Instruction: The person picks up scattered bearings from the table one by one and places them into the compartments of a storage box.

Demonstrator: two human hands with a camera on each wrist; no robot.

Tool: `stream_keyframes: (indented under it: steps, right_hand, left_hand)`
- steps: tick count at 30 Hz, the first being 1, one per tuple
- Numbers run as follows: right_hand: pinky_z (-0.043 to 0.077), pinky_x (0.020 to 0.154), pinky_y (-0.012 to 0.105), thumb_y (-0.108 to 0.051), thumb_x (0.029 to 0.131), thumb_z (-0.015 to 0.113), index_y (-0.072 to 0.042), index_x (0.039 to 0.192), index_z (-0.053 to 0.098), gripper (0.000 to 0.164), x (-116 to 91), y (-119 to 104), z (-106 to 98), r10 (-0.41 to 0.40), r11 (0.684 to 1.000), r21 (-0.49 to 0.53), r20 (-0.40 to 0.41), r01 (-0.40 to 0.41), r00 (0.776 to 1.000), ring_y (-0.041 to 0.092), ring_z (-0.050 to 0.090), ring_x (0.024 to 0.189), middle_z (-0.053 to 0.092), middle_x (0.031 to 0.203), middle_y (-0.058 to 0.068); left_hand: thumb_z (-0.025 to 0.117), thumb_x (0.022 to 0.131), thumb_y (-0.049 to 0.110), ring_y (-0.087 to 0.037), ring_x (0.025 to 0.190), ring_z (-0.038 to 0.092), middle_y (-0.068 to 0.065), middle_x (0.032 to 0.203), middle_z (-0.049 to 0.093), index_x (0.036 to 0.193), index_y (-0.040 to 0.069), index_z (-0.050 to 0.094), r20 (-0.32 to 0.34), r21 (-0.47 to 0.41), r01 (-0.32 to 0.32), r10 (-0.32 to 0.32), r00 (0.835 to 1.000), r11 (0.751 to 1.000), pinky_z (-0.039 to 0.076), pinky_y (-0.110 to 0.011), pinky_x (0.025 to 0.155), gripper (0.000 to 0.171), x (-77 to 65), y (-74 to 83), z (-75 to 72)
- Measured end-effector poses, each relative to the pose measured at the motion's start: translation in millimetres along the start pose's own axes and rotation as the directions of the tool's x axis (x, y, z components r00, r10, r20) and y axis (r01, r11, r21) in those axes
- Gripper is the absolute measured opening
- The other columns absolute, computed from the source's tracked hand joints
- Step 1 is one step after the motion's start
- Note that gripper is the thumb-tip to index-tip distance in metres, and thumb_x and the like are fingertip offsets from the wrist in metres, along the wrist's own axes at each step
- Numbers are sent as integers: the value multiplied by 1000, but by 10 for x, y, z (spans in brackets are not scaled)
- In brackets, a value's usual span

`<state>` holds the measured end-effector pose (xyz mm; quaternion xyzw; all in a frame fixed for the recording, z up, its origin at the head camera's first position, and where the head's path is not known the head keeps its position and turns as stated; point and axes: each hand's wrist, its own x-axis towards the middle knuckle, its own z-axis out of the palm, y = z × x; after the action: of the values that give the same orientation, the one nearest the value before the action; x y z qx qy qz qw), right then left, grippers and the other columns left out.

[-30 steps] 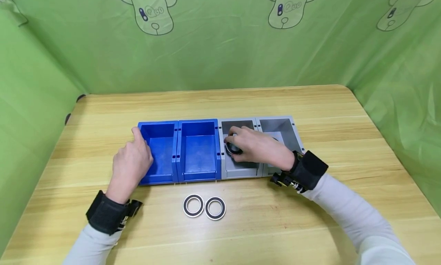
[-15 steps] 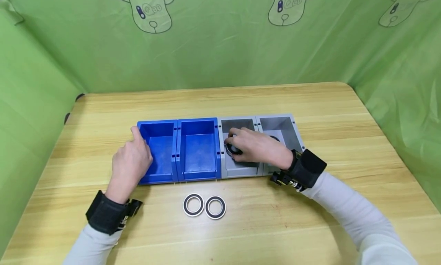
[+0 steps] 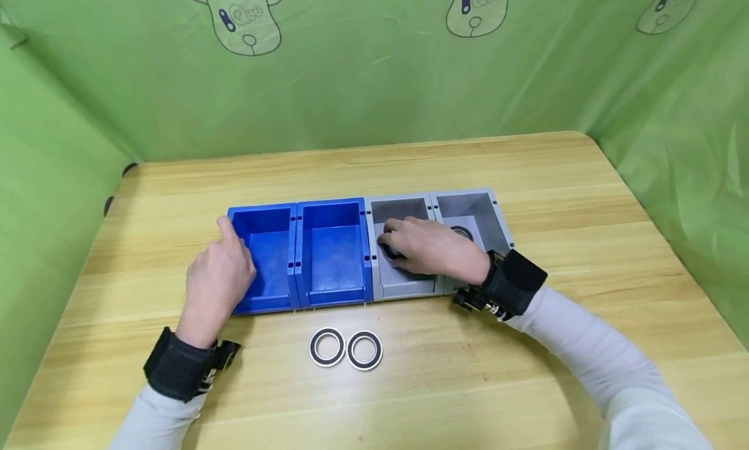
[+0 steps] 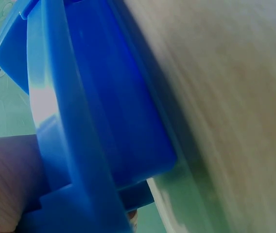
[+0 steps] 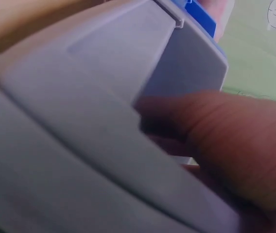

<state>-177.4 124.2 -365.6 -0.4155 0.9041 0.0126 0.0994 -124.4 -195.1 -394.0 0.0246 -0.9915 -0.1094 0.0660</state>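
Inside the left grey bin (image 3: 400, 207), my right hand (image 3: 430, 245) holds a dark ring-shaped bearing (image 3: 387, 249) in its fingertips, partly hidden by the fingers. In the right wrist view the thumb (image 5: 240, 141) reaches over the grey wall. My left hand (image 3: 219, 271) grips the outer side wall of the leftmost blue bin (image 3: 266, 219); the left wrist view shows that blue wall (image 4: 70, 107) close up. Two bearings lie flat side by side on the table, a left one (image 3: 314, 347) and a right one (image 3: 352, 351).
A second blue bin (image 3: 333, 217) stands between the left blue bin and the grey ones, all in one row. In the right grey bin (image 3: 465, 205) lies another bearing (image 3: 464, 229), partly behind my right hand. Green cloth (image 3: 363, 79) surrounds the wooden table (image 3: 445, 398).
The head view has shifted slightly, and more of the bearing in the right grey bin shows. Both hands keep their places at the bins.
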Motion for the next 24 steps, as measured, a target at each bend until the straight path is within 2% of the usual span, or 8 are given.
stream_keyframes:
  steps: [3, 6, 9, 13, 19, 24]
  right_hand:
    - [57, 82, 39, -23, 95, 74, -5, 127, 67, 38, -45, -5, -39, 14, 1000, 16, -19, -14, 1000, 26, 65, 93, 66, 111, 13]
    - [54, 97, 44, -25, 96, 72, -3, 135, 63, 45, -132, 24, -106, 14, 999, 37, -98, -11, 995, 32, 64, 109, 65, 121, 17]
    - [49, 106, 47, -26, 97, 71, -1, 134, 63, 45, -243, 88, -181, 20, 999, 40, -206, -12, 978, 35, 61, 120, 65, 127, 19]
    - [48, 106, 51, -28, 98, 69, 1, 135, 61, 48, -382, 211, -251, 104, 994, 54, -296, -92, 949, 38, 60, 122, 63, 131, 23]
    - [44, 107, 55, -26, 98, 69, 3, 141, 54, 54, -584, 426, -280, 283, 957, 149, -321, -247, 904, 42, 57, 120, 60, 130, 26]
    - [45, 100, 56, -26, 99, 66, 5, 145, 49, 58, -721, 544, -237, 408, 910, 193, -274, -366, 871, 46, 54, 115, 56, 130, 31]
  left_hand:
    - [44, 104, 12, -27, 35, 47, -9, 50, 42, 124, -12, 36, 12, -1, 3, -3, 1000, 1000, 31, -31, 32, 32, -3, -1, 2]
    - [43, 104, 12, -28, 36, 47, -10, 50, 43, 125, -12, 36, 21, -1, 9, -9, 1000, 1000, 32, -32, 32, 32, 1, -2, 1]
    - [43, 104, 13, -29, 36, 48, -12, 50, 44, 125, -12, 36, 24, 1, 14, -14, 1000, 1000, 33, -33, 32, 33, 12, -1, -7]
    - [43, 104, 13, -30, 36, 49, -12, 50, 45, 125, -11, 36, 30, 8, 21, -21, 999, 1000, 34, -33, 32, 33, 21, -14, -17]
    - [41, 104, 13, -29, 36, 48, -11, 50, 43, 128, -13, 35, 27, 7, 21, -21, 999, 1000, 32, -33, 32, 35, 16, -28, -26]
    - [40, 104, 12, -28, 36, 47, -11, 50, 43, 127, -13, 36, 11, 2, 15, -15, 1000, 1000, 32, -33, 31, 35, 16, -35, -23]
